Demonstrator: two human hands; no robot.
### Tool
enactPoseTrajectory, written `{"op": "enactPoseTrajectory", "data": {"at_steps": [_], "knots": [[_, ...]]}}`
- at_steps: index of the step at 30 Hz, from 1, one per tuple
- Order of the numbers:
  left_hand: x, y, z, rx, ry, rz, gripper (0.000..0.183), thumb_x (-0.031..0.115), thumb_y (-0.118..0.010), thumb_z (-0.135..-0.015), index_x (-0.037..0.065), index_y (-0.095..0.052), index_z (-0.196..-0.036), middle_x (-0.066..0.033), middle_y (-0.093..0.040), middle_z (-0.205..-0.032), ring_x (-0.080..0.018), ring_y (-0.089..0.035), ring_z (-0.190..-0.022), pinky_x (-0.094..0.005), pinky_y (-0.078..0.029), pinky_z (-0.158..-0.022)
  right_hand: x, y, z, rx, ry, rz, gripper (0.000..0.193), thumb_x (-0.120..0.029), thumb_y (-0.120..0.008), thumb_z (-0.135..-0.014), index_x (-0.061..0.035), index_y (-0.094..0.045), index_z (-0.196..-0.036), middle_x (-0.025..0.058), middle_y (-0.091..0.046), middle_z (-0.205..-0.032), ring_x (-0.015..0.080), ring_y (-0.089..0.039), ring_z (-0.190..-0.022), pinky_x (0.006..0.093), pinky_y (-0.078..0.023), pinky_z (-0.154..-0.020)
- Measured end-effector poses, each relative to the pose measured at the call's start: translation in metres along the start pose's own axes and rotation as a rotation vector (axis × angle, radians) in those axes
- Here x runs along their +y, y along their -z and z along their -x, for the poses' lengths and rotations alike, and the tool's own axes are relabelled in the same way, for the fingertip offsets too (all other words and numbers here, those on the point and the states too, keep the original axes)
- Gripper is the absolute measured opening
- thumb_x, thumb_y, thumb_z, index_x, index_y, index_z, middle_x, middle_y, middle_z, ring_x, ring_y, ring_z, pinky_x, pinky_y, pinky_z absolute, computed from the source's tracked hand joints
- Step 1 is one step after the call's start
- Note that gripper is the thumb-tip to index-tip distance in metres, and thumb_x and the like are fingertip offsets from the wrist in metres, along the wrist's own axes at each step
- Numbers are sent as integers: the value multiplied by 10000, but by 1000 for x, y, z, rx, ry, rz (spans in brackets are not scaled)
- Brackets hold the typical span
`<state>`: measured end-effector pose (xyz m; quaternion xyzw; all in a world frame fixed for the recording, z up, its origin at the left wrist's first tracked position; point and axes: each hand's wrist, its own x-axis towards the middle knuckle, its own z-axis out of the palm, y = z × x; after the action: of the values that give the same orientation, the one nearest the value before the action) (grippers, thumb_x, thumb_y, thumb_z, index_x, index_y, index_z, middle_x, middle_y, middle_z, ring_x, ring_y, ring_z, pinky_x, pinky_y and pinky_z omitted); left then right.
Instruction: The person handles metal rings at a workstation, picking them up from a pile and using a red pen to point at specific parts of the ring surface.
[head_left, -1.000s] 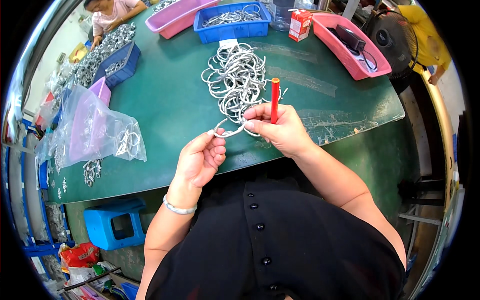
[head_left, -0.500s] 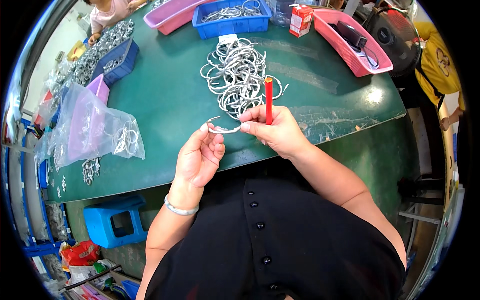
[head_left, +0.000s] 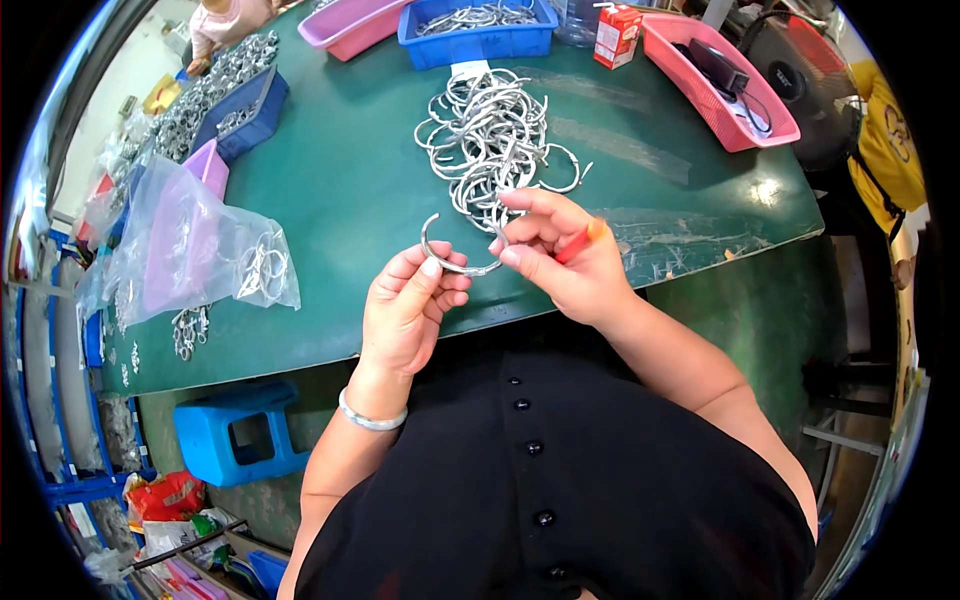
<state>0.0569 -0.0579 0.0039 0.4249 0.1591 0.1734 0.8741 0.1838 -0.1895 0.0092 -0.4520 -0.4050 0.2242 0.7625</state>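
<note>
An open silver bangle (head_left: 465,270) hangs between my hands over the table's near edge, its gap facing away from me. My left hand (head_left: 405,310) pinches its left side between thumb and fingers. My right hand (head_left: 575,265) has thumb and fingertips at the bangle's right end. A red pen (head_left: 578,243) is tucked in that same hand, tilted, its lower part hidden by the fingers. Just beyond my hands lies a heap of silver bangles (head_left: 490,130). One bangle (head_left: 565,170) pokes out at the heap's right.
On the green table (head_left: 340,200) stand a blue tray of bangles (head_left: 480,50), a pink basket (head_left: 720,90), a red carton (head_left: 617,37) and a clear plastic bag (head_left: 200,240). A blue stool (head_left: 235,435) is below left. A person (head_left: 225,25) sits at the far left.
The red pen has gone from upright to tilted in my right hand. The bangle has turned so its open curve shows, and my right fingers have spread a little.
</note>
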Motion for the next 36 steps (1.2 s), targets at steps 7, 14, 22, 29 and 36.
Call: {"op": "enactPoseTrajectory", "data": {"at_steps": [7,14,22,29,36], "knots": [[-6,11,-2,-41,-2,57,194,81,-500,-872,11,-562,-1043,-90,-618,-858,-146,-603,-733,-254,-512,-662,-18,-9,1,-168,121,401,430,75,-609,-737,-28,-490,-1137,61,-624,-806,65,-549,-638,190,-430,-546],[-7,10,-1,-40,-8,109,197,69,-498,-869,-1,-556,-1044,-105,-614,-881,-150,-603,-730,-256,-515,-667,-24,-14,-1,-185,142,478,244,10,-664,-698,-18,-569,-921,78,-613,-839,158,-598,-643,238,-445,-516],[-9,12,-3,-108,-11,159,208,76,-504,-867,-13,-545,-1050,-116,-597,-922,-169,-600,-779,-258,-518,-665,-27,-18,-4,-212,371,571,186,-12,-691,-654,-28,-595,-812,82,-567,-760,223,-576,-641,292,-463,-540],[-4,10,1,-90,-251,-7,196,65,-513,-863,-1,-554,-1043,-117,-591,-926,-175,-599,-785,-281,-510,-677,-29,-11,-3,-149,311,605,168,19,-677,-650,-29,-593,-786,79,-561,-743,219,-568,-646,289,-457,-553],[9,-3,9,-51,-636,-509,181,-15,-524,-830,-17,-571,-1005,-130,-562,-904,-169,-568,-732,-276,-483,-647,-16,4,2,-76,195,495,141,59,-643,-683,-5,-590,-796,85,-576,-748,191,-568,-668,262,-444,-578]]}}
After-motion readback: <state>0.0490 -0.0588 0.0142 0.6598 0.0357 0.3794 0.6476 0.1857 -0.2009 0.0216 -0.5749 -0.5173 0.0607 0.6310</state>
